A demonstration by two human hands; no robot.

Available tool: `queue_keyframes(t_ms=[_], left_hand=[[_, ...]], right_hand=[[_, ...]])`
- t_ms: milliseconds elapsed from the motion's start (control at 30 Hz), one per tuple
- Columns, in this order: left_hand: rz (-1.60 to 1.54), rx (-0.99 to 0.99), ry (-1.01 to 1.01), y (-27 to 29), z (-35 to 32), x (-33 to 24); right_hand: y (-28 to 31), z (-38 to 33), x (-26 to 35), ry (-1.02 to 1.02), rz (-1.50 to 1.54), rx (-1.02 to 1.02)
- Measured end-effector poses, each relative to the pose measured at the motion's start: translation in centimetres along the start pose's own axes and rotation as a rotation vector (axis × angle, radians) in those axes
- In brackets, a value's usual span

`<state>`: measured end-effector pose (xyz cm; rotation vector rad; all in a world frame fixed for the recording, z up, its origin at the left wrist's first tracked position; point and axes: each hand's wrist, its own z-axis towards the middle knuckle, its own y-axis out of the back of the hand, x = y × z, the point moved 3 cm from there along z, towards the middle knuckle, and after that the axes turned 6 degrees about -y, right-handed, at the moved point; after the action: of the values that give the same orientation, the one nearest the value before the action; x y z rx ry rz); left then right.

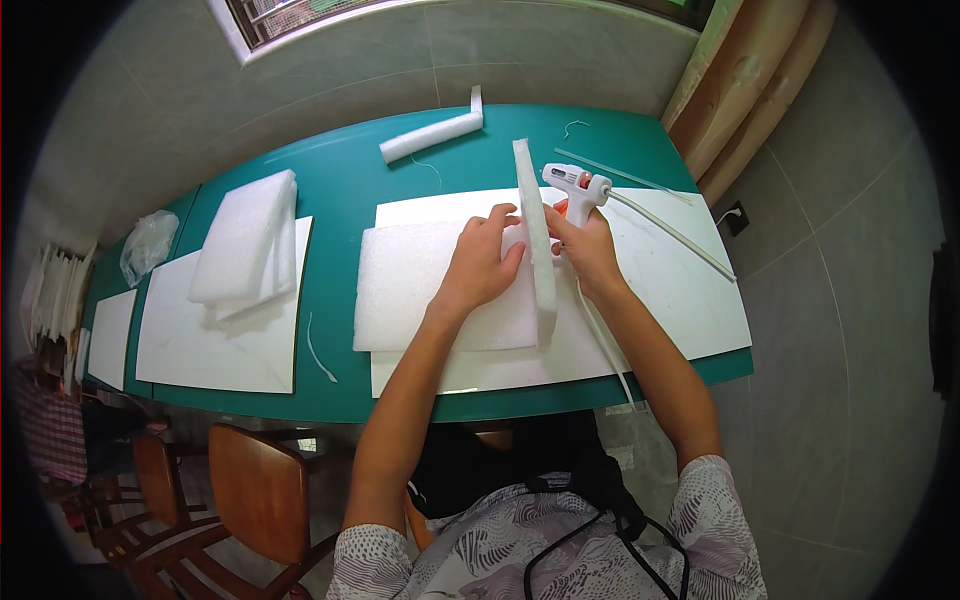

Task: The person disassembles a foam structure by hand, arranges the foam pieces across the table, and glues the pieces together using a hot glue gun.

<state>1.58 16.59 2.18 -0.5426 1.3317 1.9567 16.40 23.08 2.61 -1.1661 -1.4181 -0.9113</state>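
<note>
My right hand [588, 248] is wrapped round the handle of a white hot glue gun [577, 188]. A long pale glue stick [675, 237] sticks out of the gun's back, and its nozzle points left toward the top of an upright white foam strip [537, 240]. That strip stands on edge at the right end of a flat white foam sheet [430, 290]. Against the strip's left side rests my left hand [482, 262], fingers apart, thumb and fingertips near or touching it. Whether the strip is joined to the sheet cannot be told.
Beneath the foam lies a white marbled board [670, 300] on a green table [340, 300]. To the left, folded foam [240, 240] sits on another board [180, 340], near a clear plastic bag [148, 245]. A foam piece [432, 137] and a loose glue stick [620, 173] lie farther back. Wooden chairs [258, 490] stand at lower left.
</note>
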Motion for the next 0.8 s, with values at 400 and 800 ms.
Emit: queue_keyframes(t_ms=[400,800], left_hand=[[-0.510,-0.449,0.006,4.3,0.6,-1.0],[-0.213,-0.165,-0.112,6.1,2.1,-5.6]], right_hand=[[0.1,-0.2,-0.1,-0.014,-0.004,-0.020],[0.3,0.2,-1.1,-0.009,-0.005,-0.006]])
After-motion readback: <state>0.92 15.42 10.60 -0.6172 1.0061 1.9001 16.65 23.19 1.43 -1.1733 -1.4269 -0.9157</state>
